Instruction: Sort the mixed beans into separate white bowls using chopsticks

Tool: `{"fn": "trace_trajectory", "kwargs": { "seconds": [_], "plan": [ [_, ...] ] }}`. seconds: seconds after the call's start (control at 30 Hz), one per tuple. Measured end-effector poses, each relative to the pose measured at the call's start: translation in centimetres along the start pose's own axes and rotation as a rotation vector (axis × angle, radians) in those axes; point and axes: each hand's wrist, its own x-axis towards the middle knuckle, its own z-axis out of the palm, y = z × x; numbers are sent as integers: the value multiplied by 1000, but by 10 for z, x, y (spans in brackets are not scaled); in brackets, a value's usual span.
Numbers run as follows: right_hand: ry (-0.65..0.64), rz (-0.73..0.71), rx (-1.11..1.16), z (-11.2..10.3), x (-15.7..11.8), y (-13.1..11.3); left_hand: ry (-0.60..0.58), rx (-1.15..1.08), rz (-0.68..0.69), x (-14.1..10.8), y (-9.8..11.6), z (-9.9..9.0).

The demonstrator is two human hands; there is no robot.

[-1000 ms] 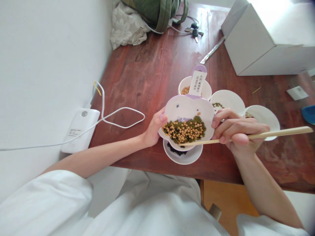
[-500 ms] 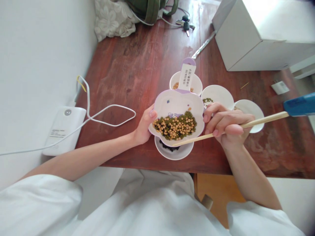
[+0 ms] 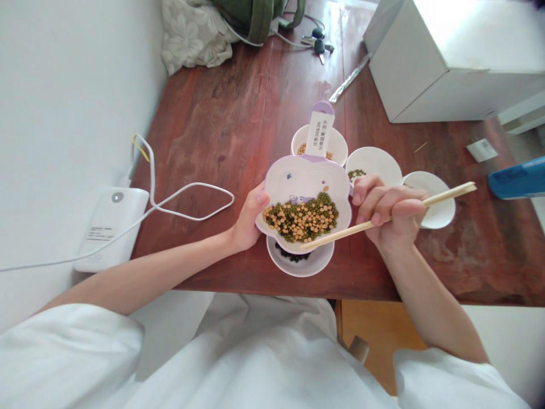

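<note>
My left hand [image 3: 250, 218] grips the left rim of a purple-edged white dish [image 3: 293, 176], its labelled handle pointing away from me. Mixed beans [image 3: 304, 218], green, tan and black, lie in the dish. Wooden chopsticks [image 3: 353, 229] are held in my right hand [image 3: 389, 213], their tips over the dish's near edge. Partly under the dish is a bowl of black beans [image 3: 301, 268]. Behind it stands a bowl of tan beans [image 3: 336, 142]; to the right are a bowl with green beans [image 3: 378, 162] and another white bowl [image 3: 440, 210], its contents mostly hidden.
A white box [image 3: 426, 74] stands at the back right, a blue object [image 3: 517, 179] at the right. On the left lies a white power bank [image 3: 113, 227] with a looped cable [image 3: 191, 217]. Keys [image 3: 318, 44] and a green bag [image 3: 247, 14] are at the back.
The chopsticks and my right hand have shifted slightly left. The chopsticks' rear ends now show apart from the blue object. The whole view has moved a little.
</note>
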Motion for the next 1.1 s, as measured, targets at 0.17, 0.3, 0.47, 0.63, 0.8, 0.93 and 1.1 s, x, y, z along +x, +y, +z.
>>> {"fn": "trace_trajectory", "kwargs": {
  "seconds": [0.17, 0.3, 0.47, 0.63, 0.8, 0.93, 1.1],
  "plan": [
    [59, 29, 37, 2, 0, 5, -32, 32, 31, 1, -2, -2],
    [50, 39, 31, 3, -1, 6, -90, 41, 71, 1, -5, -5],
    [44, 63, -1, 3, -3, 5, -84, 64, 48, 1, -4, -4],
    [57, 61, -8, 3, -3, 8, -53, 33, 5, 0, -4, -3],
    [43, 30, 18, 1, -3, 12, 0, -6, -11, -1, -7, -5],
    [41, 27, 25, 1, -4, 12, 42, -13, -10, -1, -8, -5],
    [46, 39, 6, 2, -5, 11, 1, 73, 9, -1, -5, -5]
  ]
}}
